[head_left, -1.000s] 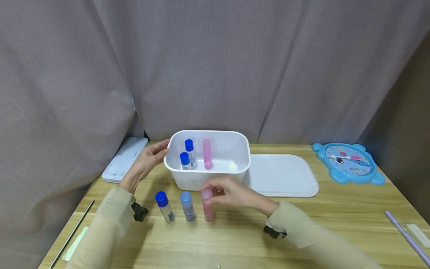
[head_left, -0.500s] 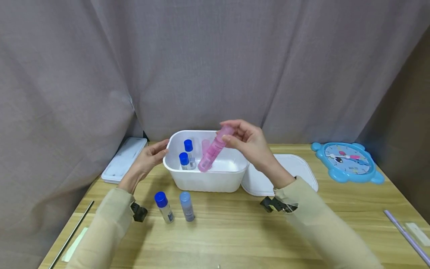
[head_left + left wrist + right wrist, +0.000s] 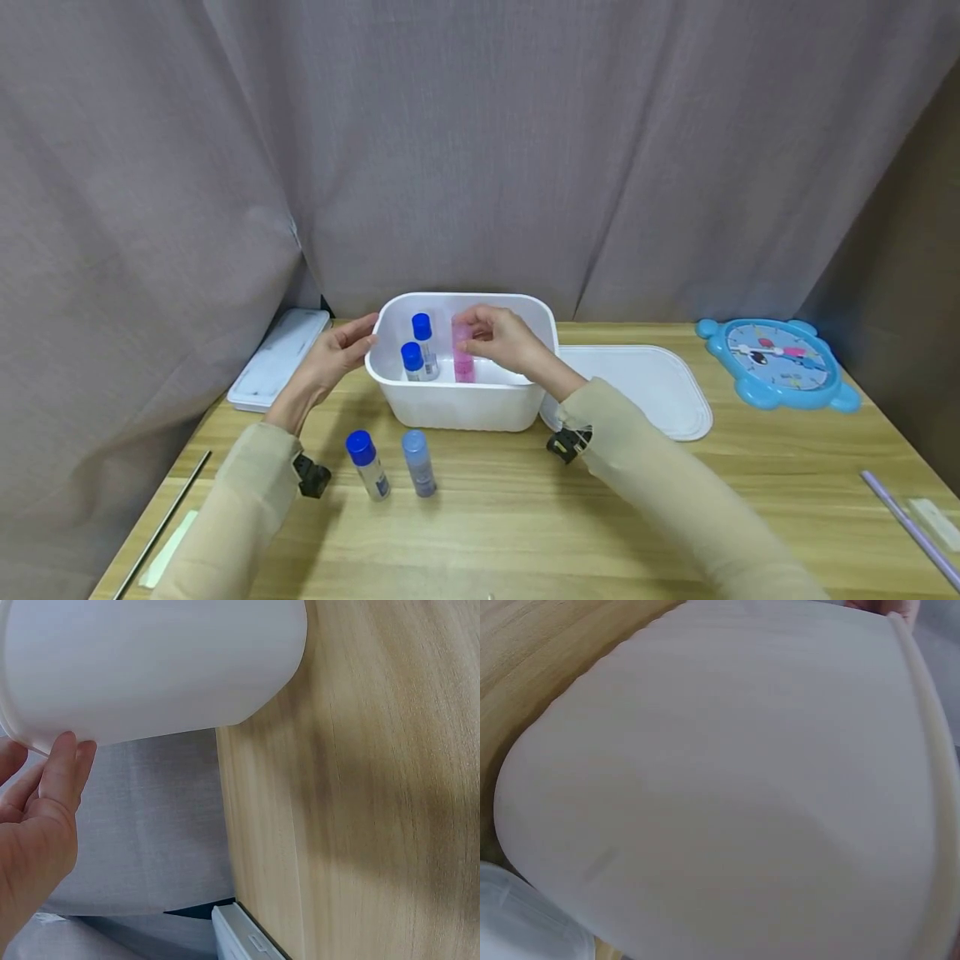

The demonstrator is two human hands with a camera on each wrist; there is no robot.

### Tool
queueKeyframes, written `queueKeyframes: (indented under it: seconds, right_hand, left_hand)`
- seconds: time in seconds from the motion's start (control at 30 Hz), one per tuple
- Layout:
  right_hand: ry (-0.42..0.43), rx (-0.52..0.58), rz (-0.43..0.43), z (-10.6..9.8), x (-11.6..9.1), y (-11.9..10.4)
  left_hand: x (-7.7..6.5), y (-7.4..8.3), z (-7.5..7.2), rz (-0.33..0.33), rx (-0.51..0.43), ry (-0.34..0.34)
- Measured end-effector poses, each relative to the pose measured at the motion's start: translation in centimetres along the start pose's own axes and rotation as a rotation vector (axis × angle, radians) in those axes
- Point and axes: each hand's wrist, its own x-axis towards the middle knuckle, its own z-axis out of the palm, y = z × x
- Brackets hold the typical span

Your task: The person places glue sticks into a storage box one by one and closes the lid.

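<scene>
My right hand (image 3: pixel 504 337) reaches over the front of a white plastic box (image 3: pixel 457 408) and pinches a translucent pink glue stick (image 3: pixel 463 368) upright inside it. A second pink one is hidden behind the hand and this stick. Two clear glue sticks with dark blue caps (image 3: pixel 422 327) stand at the left inside the box. My left hand (image 3: pixel 330 358) touches the box's left rim, its fingers (image 3: pixel 60 769) against the outer wall in the left wrist view. On the table before the box stand a blue-capped glue stick (image 3: pixel 368 467) and a light blue one (image 3: pixel 419 465).
A white lid (image 3: pixel 637 387) lies flat right of the box. Farther right is a blue toy clock (image 3: pixel 780 357). A white case (image 3: pixel 279 357) lies at the back left. Thin rods lie along both sides, one dark (image 3: pixel 161 525), one purple (image 3: pixel 909 527). A grey curtain (image 3: pixel 465 167) hangs behind.
My right hand has lifted the pink glue stick from the table in front, swung it over the rim and lowered it upright into the box. My left hand has stayed at the rim.
</scene>
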Motion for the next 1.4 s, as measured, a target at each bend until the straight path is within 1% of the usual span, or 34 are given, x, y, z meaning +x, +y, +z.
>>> queueKeyframes:
  seconds: [0.07, 0.13, 0.3, 0.57, 0.67, 0.77, 0.83, 0.9, 0.93, 1.0, 1.03, 1.07, 1.1, 1.13, 1.2, 1.3, 1.37, 1.4]
  right_hand:
    - [-0.04, -0.01, 0.019, 0.3, 0.3, 0.2]
    - [-0.063, -0.018, 0.042, 0.6, 0.5, 0.3]
    - [-0.085, -0.037, 0.084, 1.0, 0.8, 0.5]
    - [-0.113, -0.102, 0.085, 1.5, 0.7, 0.4]
    - [-0.128, -0.121, 0.067, 1.4, 0.6, 0.3]
    - [-0.153, -0.147, 0.024, 1.2, 0.3, 0.3]
    - [-0.145, -0.151, -0.022, 1.0, 0.0, 0.2]
    - [-0.083, -0.138, -0.088, 0.9, -0.6, -0.3]
    - [-0.04, -0.113, -0.121, 0.9, -1.0, -0.6]
    - [0.044, -0.036, -0.191, 1.2, -1.9, -1.5]
    - [0.073, 0.007, -0.223, 1.4, -2.4, -1.9]
    - [0.084, 0.051, -0.249, 1.8, -3.0, -2.3]
    - [0.072, 0.091, -0.268, 2.2, -3.5, -2.7]
    - [0.038, 0.119, -0.284, 2.7, -4.1, -2.9]
    - [-0.081, 0.148, -0.305, 3.8, -5.0, -3.1]
    - [-0.29, 0.12, -0.308, 5.3, -5.8, -2.8]
    - [-0.384, 0.076, -0.3, 6.0, -6.1, -2.4]
    - [-0.41, 0.055, -0.294, 6.3, -6.2, -2.2]
  left_hand:
    - [0.0, 0.0, 0.0, -0.001, 0.001, 0.001]
    - [0.0, 0.1, 0.1, -0.003, 0.005, 0.001]
    - [-0.1, 0.1, 0.0, -0.012, 0.012, 0.003]
    - [-0.1, 0.2, 0.2, -0.026, 0.02, 0.004]
    - [-0.2, 0.3, 0.2, -0.024, 0.017, 0.005]
    - [-0.2, 0.4, 0.2, -0.022, 0.017, 0.004]
    - [-0.2, 0.4, 0.2, -0.024, 0.025, 0.003]
    - [-0.2, 0.4, 0.1, -0.023, 0.028, 0.002]
    - [-0.2, 0.4, 0.1, -0.022, 0.03, 0.002]
    - [-0.2, 0.5, 0.0, -0.021, 0.033, 0.003]
    - [-0.1, 0.5, -0.1, -0.02, 0.034, 0.002]
    - [-0.1, 0.6, -0.1, -0.017, 0.035, 0.001]
    - [-0.1, 0.6, -0.2, -0.015, 0.037, 0.003]
    - [-0.1, 0.6, -0.2, -0.014, 0.034, 0.006]
    - [-0.1, 0.6, -0.3, -0.007, 0.031, 0.009]
    - [0.0, 0.4, -0.3, -0.002, 0.019, 0.011]
    - [0.0, 0.2, -0.2, -0.001, 0.018, 0.008]
    - [-0.1, 0.1, -0.1, -0.003, 0.018, 0.007]
